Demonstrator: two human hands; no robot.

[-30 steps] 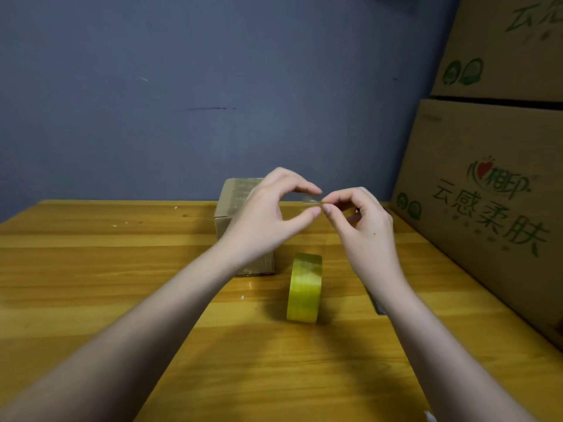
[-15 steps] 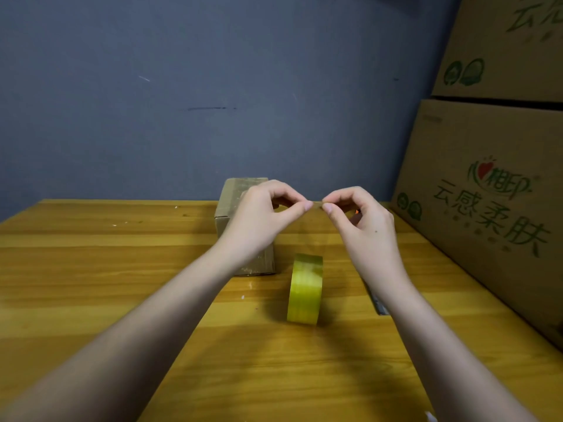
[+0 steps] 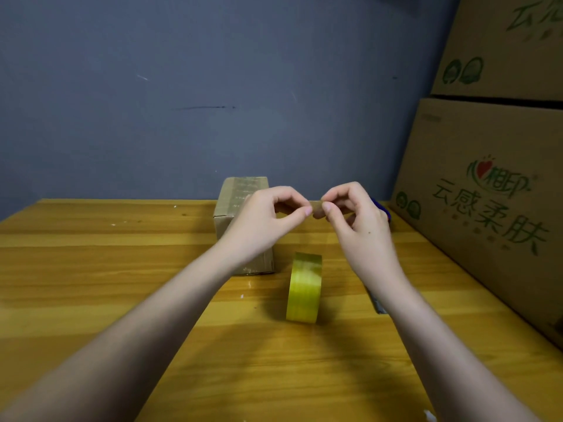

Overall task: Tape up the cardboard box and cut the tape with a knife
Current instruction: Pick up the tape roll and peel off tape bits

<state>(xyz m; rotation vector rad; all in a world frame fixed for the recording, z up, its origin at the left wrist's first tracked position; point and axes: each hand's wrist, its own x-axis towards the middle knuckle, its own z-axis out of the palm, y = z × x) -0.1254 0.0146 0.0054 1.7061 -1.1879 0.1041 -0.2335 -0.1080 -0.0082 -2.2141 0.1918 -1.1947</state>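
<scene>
A small brown cardboard box (image 3: 240, 196) stands on the wooden table (image 3: 91, 269), with tape along its top. In front of it, to the right, a yellow tape roll (image 3: 304, 287) stands on its edge. My left hand (image 3: 262, 220) and my right hand (image 3: 356, 220) are held above the table and meet fingertip to fingertip. Both pinch a small scrap of tape (image 3: 316, 205) between thumb and forefinger. The knife (image 3: 377, 304) lies behind my right forearm. Only its grey end and a blue part (image 3: 382, 208) past my right hand show.
Large printed cardboard cartons (image 3: 487, 193) are stacked along the right side of the table. A grey-blue wall (image 3: 213, 86) closes off the back. Small white specks lie on the tabletop near the box.
My left hand's fingers have curled down from a raised arch into a tighter pinch. Both hands stay together above the roll, and the tape scrap shows more clearly between them.
</scene>
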